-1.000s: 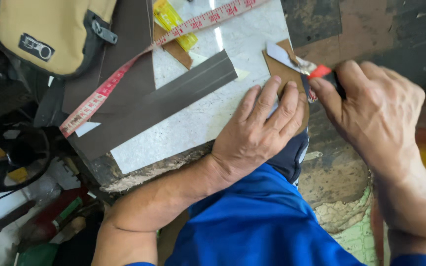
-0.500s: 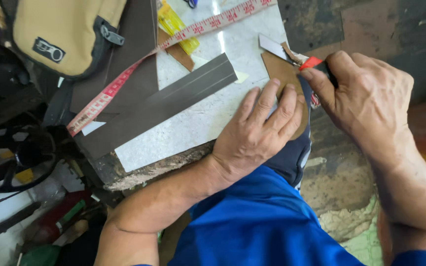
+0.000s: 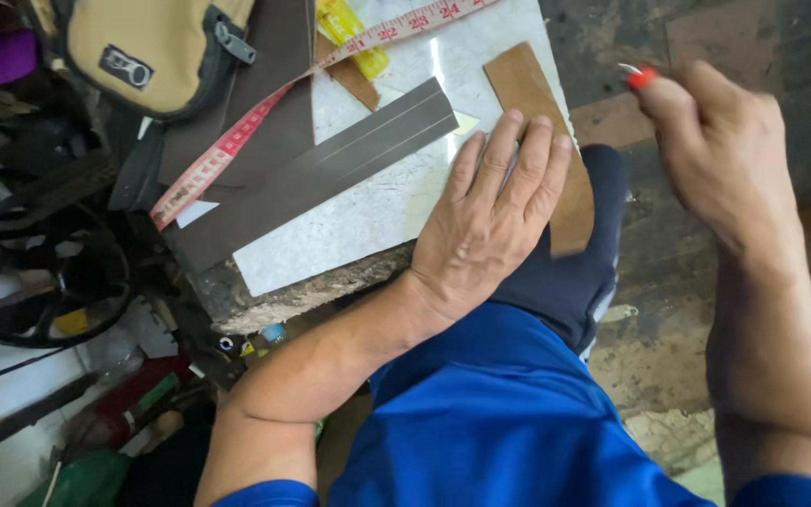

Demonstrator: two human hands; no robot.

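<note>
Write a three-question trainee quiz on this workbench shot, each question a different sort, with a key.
1. True or false: the left hand lies flat on the tan leather strip.
2. Which does the right hand hold? A) the measuring tape B) a red-handled tool C) the yellow pouch
3. Fill in: the dark grey strip lies on the pale ___ slab.

Key: 1 true; 2 B; 3 stone.

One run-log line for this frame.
left hand flat on brown leather strip | right hand raised beside slab, gripping red-handled knife | tape measure lying nearby
</note>
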